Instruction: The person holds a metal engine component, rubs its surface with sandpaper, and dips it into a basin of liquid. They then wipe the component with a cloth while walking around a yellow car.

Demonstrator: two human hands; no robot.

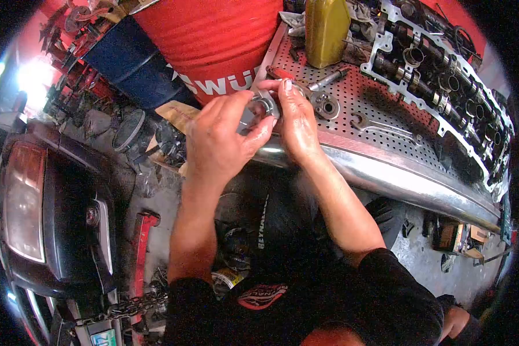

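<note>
My left hand (pixel 220 135) curls its fingers and thumb around the near side of a shiny round metal part (pixel 263 108) with a hollow middle. From the other side my right hand (pixel 296 115) grips the same part, its thumb pointing up; its exact kind is partly hidden by the fingers. Both hands look wet or oily and are held over the bench's rounded metal edge (pixel 375 170). Just right of my right hand, a round metal piece with a central hole (pixel 327 107) lies on the perforated bench top (pixel 380 109).
Wrenches (pixel 383 128) lie on the bench, near a cylinder head with camshafts (pixel 438 81). A yellow-green oil bottle (pixel 326 32) stands behind. A red drum (pixel 213 40) and a blue drum (pixel 135 63) stand beyond my hands. At left is a dark car front (pixel 63 196), with a chain (pixel 127 307) below.
</note>
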